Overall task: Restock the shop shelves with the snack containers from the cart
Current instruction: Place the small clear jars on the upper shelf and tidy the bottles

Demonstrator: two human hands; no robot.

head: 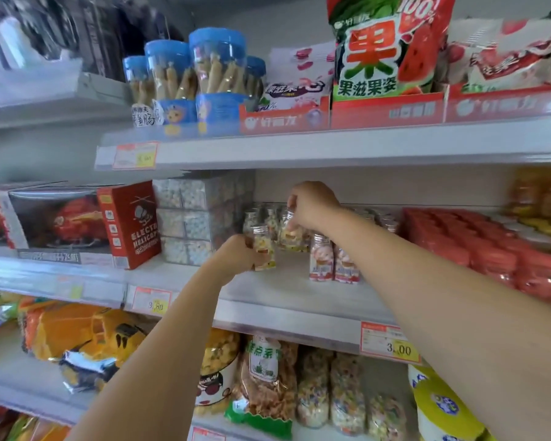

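So here we are with both hands up at the middle shelf (pixel 299 297), dead centre of the frame. Our left hand (pixel 237 254) comes up from the bottom and has its fingers wrapped round a little clear bottle (pixel 264 245) with a silver cap and yellow bits inside. It leans a touch and its base is right down by the shelf board, though we can't tell if it's actually touching.

Our right hand (pixel 312 205) reaches in from the right edge, just above and right of the left one. It grips the top of a second bottle (pixel 289 232) of the same kind, in among a cluster of silver-capped bottles further back. The hands are close but not touching.

Just right of them, two pink-label bottles (pixel 322 257) stand upright side by side. Further right there's a block of red containers (pixel 490 249). Left of centre is a stack of clear boxes (pixel 201 218), with a red helicopter toy box (pixel 129 224) beside it.

The upper shelf has blue-lidded jars (pixel 217 65) and a big watermelon bag (pixel 385 49). A price tag (pixel 388 343) reading 3.00 hangs on the shelf edge at lower right.
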